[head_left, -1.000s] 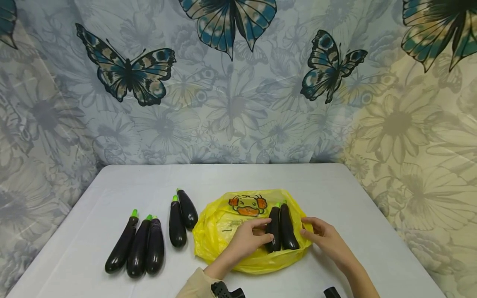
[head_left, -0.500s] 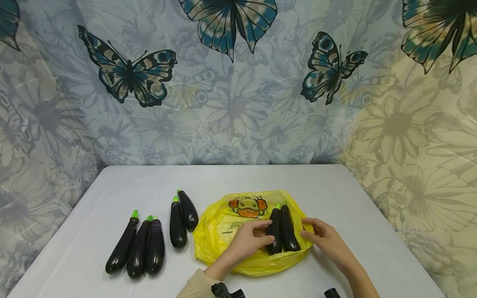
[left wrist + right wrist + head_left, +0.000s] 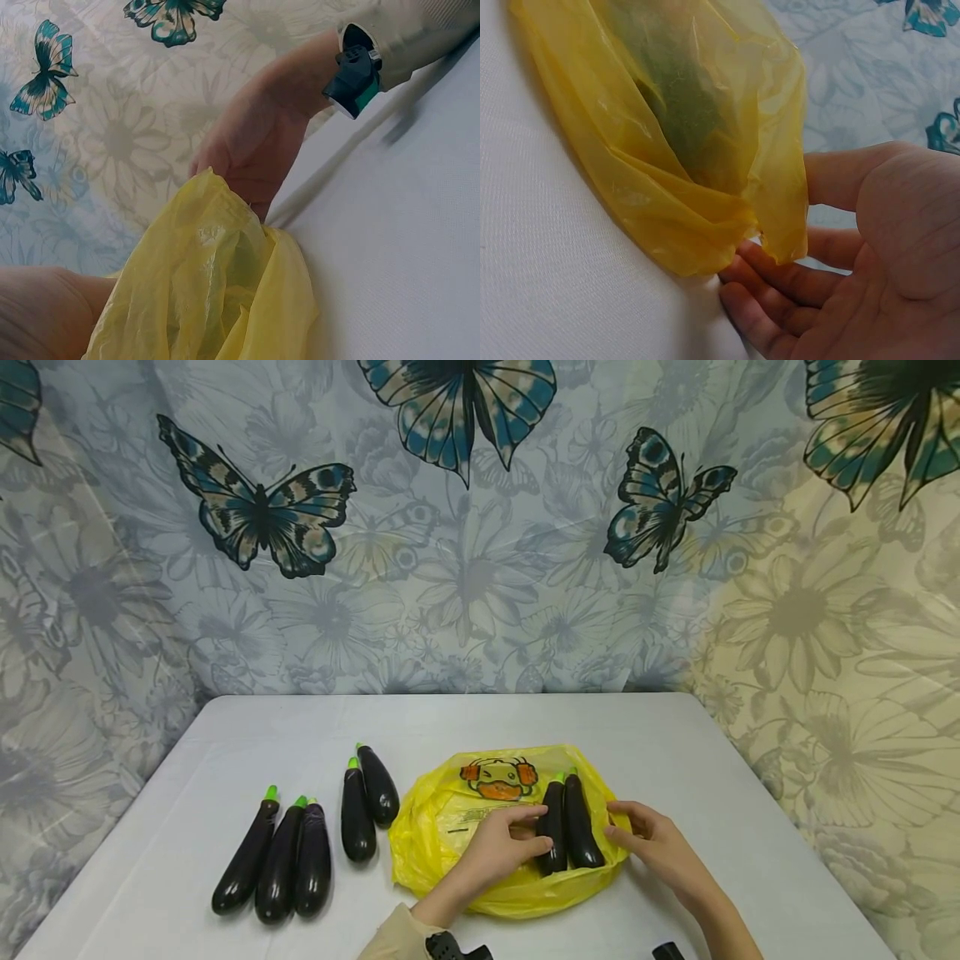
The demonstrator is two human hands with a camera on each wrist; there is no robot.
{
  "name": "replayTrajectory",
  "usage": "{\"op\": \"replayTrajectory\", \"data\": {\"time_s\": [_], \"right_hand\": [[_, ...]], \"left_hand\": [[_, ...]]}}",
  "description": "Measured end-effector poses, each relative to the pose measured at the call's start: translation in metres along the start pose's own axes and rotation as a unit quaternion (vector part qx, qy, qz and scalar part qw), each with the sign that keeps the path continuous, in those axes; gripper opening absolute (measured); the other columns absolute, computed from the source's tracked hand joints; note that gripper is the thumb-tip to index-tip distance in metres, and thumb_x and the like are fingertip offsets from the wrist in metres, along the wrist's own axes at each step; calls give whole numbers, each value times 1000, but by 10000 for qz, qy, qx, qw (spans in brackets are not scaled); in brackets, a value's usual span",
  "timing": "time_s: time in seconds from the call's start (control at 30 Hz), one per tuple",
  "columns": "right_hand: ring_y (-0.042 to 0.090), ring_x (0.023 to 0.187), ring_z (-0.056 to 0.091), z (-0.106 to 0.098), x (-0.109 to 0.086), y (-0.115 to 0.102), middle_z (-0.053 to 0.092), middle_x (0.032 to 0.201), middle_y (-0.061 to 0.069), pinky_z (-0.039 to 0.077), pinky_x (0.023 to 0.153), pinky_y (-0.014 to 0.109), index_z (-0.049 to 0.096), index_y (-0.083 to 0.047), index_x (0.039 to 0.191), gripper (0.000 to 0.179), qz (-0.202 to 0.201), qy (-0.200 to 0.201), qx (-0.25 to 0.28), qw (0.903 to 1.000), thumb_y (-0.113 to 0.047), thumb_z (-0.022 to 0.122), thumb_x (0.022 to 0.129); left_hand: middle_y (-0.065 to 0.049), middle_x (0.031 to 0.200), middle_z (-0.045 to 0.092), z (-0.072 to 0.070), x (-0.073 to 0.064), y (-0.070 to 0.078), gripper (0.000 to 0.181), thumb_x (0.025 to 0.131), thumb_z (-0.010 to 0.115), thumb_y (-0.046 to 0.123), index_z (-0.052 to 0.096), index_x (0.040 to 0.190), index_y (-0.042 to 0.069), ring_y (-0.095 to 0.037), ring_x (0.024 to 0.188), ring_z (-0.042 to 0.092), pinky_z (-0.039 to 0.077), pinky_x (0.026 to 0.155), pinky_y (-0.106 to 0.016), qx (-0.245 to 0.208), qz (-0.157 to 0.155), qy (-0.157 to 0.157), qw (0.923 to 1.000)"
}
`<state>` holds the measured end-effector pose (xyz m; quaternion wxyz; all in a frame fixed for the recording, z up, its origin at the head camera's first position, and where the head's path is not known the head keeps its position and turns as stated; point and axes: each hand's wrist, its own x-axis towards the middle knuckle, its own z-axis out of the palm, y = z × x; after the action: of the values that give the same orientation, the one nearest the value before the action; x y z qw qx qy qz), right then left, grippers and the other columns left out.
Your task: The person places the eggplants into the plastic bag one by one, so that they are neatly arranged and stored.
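Observation:
A yellow plastic bag (image 3: pixel 420 827) with a printed cartoon face lies open on the table, two dark eggplants side by side in its mouth. My left hand (image 3: pixel 495 843) reaches over the bag, index finger and thumb touching the left side of the left eggplant (image 3: pixel 552 827). The right eggplant (image 3: pixel 581 827) lies against it. At the bag's right edge, my right hand (image 3: pixel 656 843) pinches the rim between thumb and fingers. In the right wrist view, the yellow plastic passes between the thumb and fingers of the right hand (image 3: pixel 885 247). The left wrist view hides the left fingertips behind the bag.
Left of the bag, two eggplants (image 3: pixel 358 814) lie touching on the white table (image 3: pixel 637 727). Farther left is a row of three more eggplants (image 3: pixel 275 864). A butterfly-patterned cloth (image 3: pixel 480 577) hangs behind the table and along both sides.

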<state>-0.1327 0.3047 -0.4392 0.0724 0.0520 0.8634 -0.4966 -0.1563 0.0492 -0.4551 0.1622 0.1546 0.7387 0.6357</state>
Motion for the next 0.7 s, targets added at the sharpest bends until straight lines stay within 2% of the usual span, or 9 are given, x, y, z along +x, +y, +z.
{"op": "replayTrajectory", "data": {"time_s": [0.27, 0.7], "right_hand": [[35, 126, 47, 1, -1, 2, 49, 141, 21, 42, 99, 51, 54, 0, 138, 57, -195, -30, 27, 9998, -32, 70, 93], [36, 127, 46, 0, -2, 1, 48, 142, 21, 41, 101, 51, 54, 0, 138, 56, -225, -2, 12, 9997, -31, 70, 94]], "left_hand": [[-8, 117, 66, 0, -3, 2, 45, 86, 77, 14, 66, 129, 8, -18, 95, 65, 56, 75, -32, -28, 104, 5, 9999], [-7, 115, 65, 0, -2, 3, 45, 86, 78, 16, 67, 129, 10, -18, 95, 64, 56, 74, -32, 15, 57, 11, 10000]]}}
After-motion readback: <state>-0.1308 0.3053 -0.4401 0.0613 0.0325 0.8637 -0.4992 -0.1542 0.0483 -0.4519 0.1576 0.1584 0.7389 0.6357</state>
